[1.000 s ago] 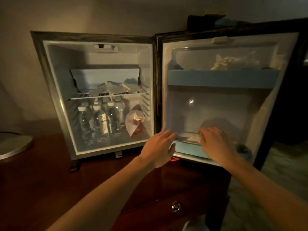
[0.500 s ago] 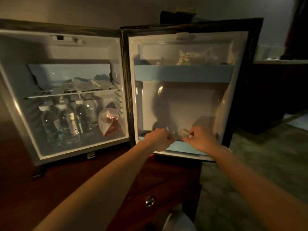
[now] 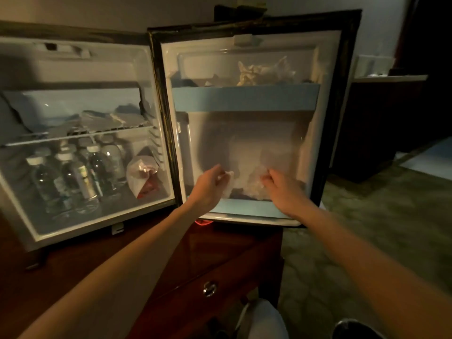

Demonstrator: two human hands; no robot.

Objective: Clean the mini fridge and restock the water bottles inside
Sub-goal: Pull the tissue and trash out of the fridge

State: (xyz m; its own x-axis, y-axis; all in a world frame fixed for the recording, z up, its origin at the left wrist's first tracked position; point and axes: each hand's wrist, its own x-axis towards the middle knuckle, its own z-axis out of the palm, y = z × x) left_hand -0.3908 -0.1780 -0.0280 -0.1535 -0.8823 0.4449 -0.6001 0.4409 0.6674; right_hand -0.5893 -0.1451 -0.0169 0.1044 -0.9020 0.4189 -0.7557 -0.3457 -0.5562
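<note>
Both hands work at the lower blue-fronted shelf [image 3: 247, 208] of the open white mini fridge door [image 3: 247, 133]. The left hand [image 3: 208, 185] has its fingers curled, pinching a small crumpled white piece, tissue or plastic [image 3: 228, 176], by its left edge. The right hand [image 3: 281, 189] has its fingers curled into a crumpled clear plastic wrapper [image 3: 255, 184], which sits between the two hands and rests in the lower shelf. Whether the white piece and the wrapper are one item cannot be told.

Above the hands, the upper blue-fronted door shelf [image 3: 244, 96] carries a crumpled pale wad [image 3: 264, 74].

To the left of the left hand, the white fridge cabinet [image 3: 80, 62] stands open. Under its wire rack [image 3: 80, 135], a cluster of clear white-capped water bottles [image 3: 73, 177] stands upright on the floor of the compartment. A white bag with red contents [image 3: 144, 177] leans just beside the bottles, on the side nearer the grip.

Below the forearms lies a dark reddish wooden cabinet [image 3: 137, 265] with a round metal knob [image 3: 209, 288].
</note>
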